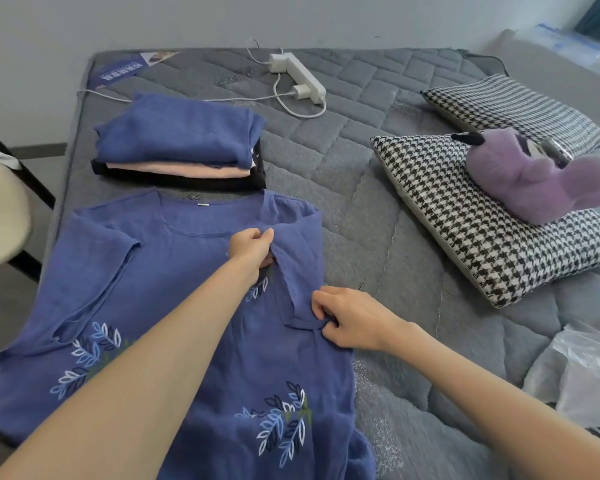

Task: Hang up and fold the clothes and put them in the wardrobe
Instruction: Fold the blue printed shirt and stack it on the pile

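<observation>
Folding of the blue top (pixel 153 268), early stage. The garment lay face up and spread flat on the near left part of the mattress (pixel 361 209), collar toward the far side. My left hand (pixel 252 249) pinched the upper edge of the right sleeve (pixel 302 251), just below the collar. My right hand (pixel 343 320) gripped the lower end of that same flap, its fingers curled round a small tuck of cloth. Between the two grips the sleeve was turned inward across the chest. My left fingertips were partly hidden by the fabric, so that grip was probably a thumb-and-finger pinch.

Progress: a stack of folded clothes (pixel 177 143), blue over pink over black, sat just beyond the collar, so several pieces were done. On this top I judged one side fold in hand, with the left sleeve unfolded and the body not yet doubled. No hanger or wardrobe showed, so hanging and putting away remained. Two checked pillows (pixel 492 216) lay well apart to the right.
</observation>
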`<state>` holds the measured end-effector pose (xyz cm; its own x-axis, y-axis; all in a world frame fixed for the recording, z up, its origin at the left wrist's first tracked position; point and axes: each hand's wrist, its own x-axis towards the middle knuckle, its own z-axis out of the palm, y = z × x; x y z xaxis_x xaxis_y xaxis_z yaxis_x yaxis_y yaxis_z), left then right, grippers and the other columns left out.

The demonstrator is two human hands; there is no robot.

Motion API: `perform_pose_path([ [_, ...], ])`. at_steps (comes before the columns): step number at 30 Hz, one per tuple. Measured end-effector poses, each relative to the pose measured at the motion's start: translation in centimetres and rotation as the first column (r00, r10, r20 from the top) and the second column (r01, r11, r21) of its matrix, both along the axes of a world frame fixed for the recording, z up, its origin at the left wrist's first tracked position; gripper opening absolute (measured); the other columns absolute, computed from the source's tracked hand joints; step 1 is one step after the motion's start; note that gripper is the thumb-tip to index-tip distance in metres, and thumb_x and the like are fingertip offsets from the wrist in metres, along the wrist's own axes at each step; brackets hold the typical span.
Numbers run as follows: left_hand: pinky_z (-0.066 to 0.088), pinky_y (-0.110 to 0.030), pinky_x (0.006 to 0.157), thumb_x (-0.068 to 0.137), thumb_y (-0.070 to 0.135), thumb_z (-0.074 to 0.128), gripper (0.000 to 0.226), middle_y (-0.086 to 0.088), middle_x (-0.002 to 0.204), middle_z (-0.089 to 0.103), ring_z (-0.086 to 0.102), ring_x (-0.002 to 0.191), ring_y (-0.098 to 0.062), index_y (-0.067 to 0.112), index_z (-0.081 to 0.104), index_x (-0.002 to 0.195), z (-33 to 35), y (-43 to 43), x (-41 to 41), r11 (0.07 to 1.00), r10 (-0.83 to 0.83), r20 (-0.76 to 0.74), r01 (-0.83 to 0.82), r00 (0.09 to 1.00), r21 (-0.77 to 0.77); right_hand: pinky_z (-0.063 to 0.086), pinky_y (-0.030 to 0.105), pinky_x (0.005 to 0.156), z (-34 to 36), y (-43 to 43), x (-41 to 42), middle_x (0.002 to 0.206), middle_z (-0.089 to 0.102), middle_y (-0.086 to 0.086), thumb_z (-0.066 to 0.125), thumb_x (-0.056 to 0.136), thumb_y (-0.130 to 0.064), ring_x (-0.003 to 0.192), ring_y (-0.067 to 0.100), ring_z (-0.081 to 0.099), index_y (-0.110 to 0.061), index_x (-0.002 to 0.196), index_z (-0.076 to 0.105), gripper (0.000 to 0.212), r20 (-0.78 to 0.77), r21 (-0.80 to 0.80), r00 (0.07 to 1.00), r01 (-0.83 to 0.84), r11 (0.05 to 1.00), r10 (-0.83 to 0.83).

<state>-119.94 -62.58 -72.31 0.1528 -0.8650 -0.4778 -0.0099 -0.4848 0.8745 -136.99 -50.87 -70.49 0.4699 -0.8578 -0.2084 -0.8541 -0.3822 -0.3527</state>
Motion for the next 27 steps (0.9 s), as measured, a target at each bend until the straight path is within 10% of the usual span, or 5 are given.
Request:
perform_pose_path([
  [9,0.056,-0.020,0.050,0.089,0.018,0.067,0.015,-0.009,0.097,0.066,0.062,0.061,-0.016,0.010,0.062,0.100,0.3,0.7,2.3,0.987,-0.150,0.014,0.149,0.989,0.064,0.030,0.025,0.056,1.7,-0.9,0.6,0.076,0.050,-0.014,0.057,0.077,-0.033,0.070,0.010,0.047,-0.025,0.090,0.055,0.015,-0.104,0.077,0.994,0.045,0.996,-0.037],
  [14,0.054,-0.021,0.053,0.086,0.020,0.071,0.020,-0.005,0.089,0.068,0.062,0.060,-0.012,0.010,0.063,0.102,0.4,0.9,5.5,0.975,-0.208,0.179,0.218,0.962,-0.042,0.043,0.032,0.083,1.6,-1.6,2.1,0.108,0.058,-0.004,0.052,0.088,-0.018,0.101,0.017,0.047,-0.017,0.111,0.059,0.024,0.084,-0.234,0.990,0.130,0.963,-0.113],
  [18,0.053,-0.024,0.060,0.090,0.019,0.064,0.012,0.001,0.091,0.068,0.064,0.069,-0.010,0.016,0.065,0.101,0.7,1.8,8.6,0.933,-0.198,0.383,0.293,0.902,-0.209,0.010,0.036,0.121,-0.5,-2.6,4.7,0.160,0.017,0.004,0.038,0.102,-0.028,0.148,0.022,0.010,-0.010,0.153,0.020,0.057,-0.035,-0.209,0.991,0.118,0.971,-0.128],
  [23,0.042,-0.007,0.062,0.094,0.017,0.056,0.016,0.012,0.100,0.062,0.059,0.078,-0.002,0.023,0.063,0.107,0.5,3.1,13.0,0.858,-0.129,0.594,0.390,0.794,-0.334,-0.008,0.040,0.120,-4.1,-3.2,7.2,0.162,-0.008,0.002,0.017,0.104,-0.043,0.149,0.021,-0.011,-0.014,0.154,-0.004,0.062,-0.192,-0.163,0.971,0.113,0.980,-0.144],
  [27,0.038,-0.021,0.076,0.098,0.015,0.049,0.026,0.002,0.117,0.056,0.055,0.078,-0.009,0.017,0.061,0.121,0.4,3.1,17.0,0.848,-0.058,0.706,0.408,0.706,-0.339,-0.009,0.043,0.119,-4.7,-3.1,7.1,0.162,-0.011,-0.001,0.013,0.103,-0.046,0.149,0.020,-0.012,-0.018,0.154,-0.008,0.061,-0.238,-0.157,0.963,0.089,0.984,-0.125],
])
